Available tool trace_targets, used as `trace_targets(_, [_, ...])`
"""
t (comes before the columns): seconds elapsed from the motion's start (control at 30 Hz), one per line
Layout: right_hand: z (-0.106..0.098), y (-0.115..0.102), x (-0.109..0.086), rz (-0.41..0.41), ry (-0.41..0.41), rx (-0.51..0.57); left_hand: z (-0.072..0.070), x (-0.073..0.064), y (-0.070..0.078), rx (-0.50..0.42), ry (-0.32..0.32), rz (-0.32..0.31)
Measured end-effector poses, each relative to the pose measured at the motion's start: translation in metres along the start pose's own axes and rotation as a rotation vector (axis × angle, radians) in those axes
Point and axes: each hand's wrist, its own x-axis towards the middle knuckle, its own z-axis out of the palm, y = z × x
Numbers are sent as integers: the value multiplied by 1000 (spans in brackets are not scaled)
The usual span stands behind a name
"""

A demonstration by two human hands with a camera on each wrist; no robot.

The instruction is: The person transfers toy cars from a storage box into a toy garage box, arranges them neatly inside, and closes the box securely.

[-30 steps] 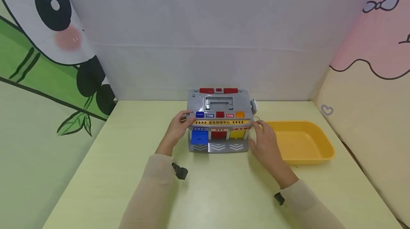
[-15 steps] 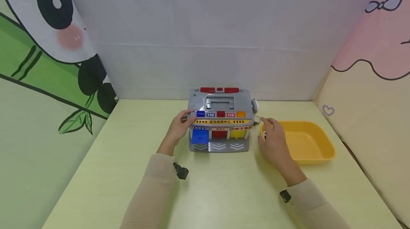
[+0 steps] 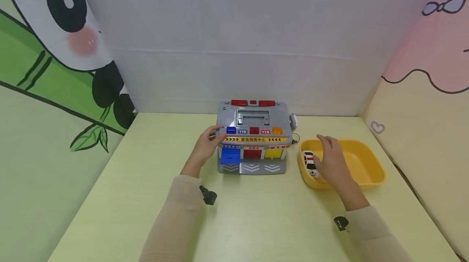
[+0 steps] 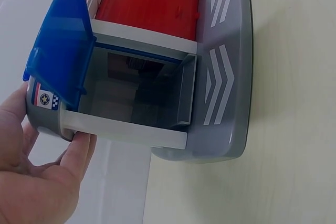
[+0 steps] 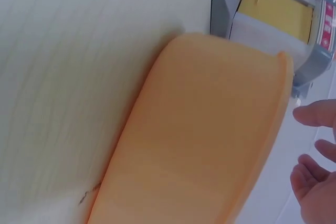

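Observation:
A grey toy garage with a carrying handle and three coloured doors stands on the table. My left hand grips the left end of its roof. In the left wrist view, the blue door is swung up, showing the bay behind it. The red door is down, as is the yellow door in the right wrist view. My right hand, fingers loosely bent and holding nothing, is over the yellow tray. A white, black and red toy car lies inside the tray's left end, beside my thumb.
The tray stands right of the garage on a pale table. A coiled cord and a grey-white piece are at the garage's right side. A white cloth backdrop rises behind, with painted panels on both sides.
My right hand has moved away from the garage's right side to over the tray. The toy car has come into sight in the tray. My left hand keeps its grip on the roof.

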Motion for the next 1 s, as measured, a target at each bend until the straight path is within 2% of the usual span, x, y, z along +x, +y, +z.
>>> trace_targets(0.27, [-6, 12, 0, -3, -133, -7, 1, -3, 0, -4, 6, -9])
trace_targets(0.5, [-4, 22, 5, -25, -189, -6, 0, -2, 1, 4, 8, -1])
trace_targets(0.83, [2, 31, 8, -12, -248, 14, 1, -2, 1, 6, 9, 9])
trace_targets(1.0, [5, 35, 9, 14, -303, 14, 2, -3, 3, 12, 14, 4])
